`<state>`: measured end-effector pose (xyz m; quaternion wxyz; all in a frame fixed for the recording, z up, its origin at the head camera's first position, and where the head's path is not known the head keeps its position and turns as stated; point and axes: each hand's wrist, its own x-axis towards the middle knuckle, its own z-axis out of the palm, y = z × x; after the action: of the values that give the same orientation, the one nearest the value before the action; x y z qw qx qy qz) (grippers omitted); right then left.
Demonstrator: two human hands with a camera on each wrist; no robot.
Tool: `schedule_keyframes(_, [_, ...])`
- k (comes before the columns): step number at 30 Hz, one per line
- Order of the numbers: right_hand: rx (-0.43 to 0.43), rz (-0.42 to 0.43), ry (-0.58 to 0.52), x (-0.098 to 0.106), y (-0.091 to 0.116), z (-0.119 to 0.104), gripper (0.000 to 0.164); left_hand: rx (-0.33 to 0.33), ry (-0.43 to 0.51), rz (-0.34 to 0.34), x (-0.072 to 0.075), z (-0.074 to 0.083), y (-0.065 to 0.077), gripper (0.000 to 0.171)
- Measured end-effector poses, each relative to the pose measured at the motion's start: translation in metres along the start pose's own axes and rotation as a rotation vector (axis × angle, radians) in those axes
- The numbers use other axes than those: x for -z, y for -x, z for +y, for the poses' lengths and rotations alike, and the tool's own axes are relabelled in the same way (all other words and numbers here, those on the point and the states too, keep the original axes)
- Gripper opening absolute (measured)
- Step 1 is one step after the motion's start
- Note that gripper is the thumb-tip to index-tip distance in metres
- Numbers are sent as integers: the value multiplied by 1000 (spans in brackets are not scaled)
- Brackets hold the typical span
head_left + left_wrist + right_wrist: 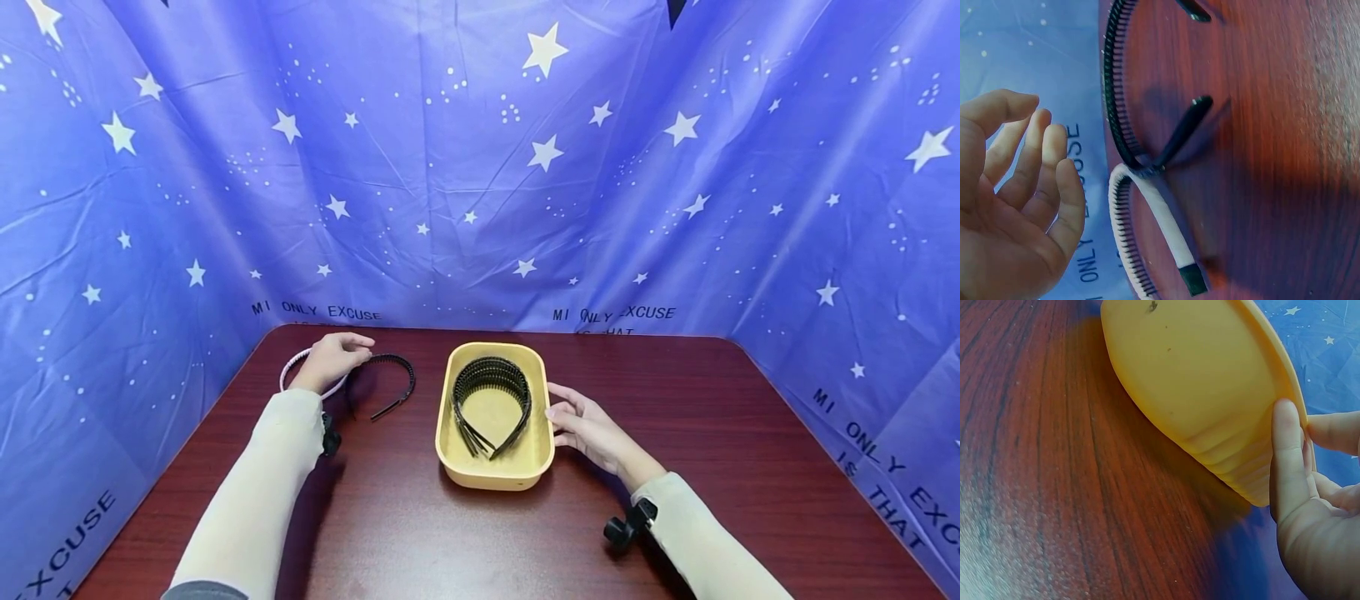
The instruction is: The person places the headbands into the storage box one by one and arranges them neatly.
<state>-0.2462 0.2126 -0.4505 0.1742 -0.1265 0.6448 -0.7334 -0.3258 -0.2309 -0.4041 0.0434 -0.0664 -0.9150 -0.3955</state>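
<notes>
My left hand (333, 360) is held over the left part of the table with loosely bent fingers and nothing in them. Below it lie a white headband (1163, 215) and a black toothed headband (1113, 75), their ends meeting in the left wrist view. To the right stands a yellow plastic bin (495, 481). Several black headbands (491, 371) are nested inside it, standing in a loop. My right hand (592, 429) touches the bin's right side, its thumb (1286, 425) lying against the outer wall and another fingertip at the rim.
The dark red wood-grain table (637, 375) has rounded far corners. A blue star-printed curtain (450, 167) hangs around its back and sides. Black wrist cameras sit on the left forearm (330, 435) and the right forearm (630, 523).
</notes>
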Motion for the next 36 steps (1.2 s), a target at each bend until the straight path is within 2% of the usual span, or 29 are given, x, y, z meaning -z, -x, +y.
schedule_keyframes(9, [9, -4, 6, 0, 1, 0, 68, 41, -65, 23, 2, -8, 1, 32])
schedule_keyframes(18, [1, 9, 6, -1, 1, 0, 68, 27, -78, 73, -7, -20, 5, 31])
schedule_keyframes(25, [4, 14, 2, -1, 2, 1, 69, 56, -108, 66, -14, -32, 2, 32])
schedule_keyframes(36, [9, 9, -1, -1, 1, 1, 68, 64, -157, 24, -16, -32, 2, 38])
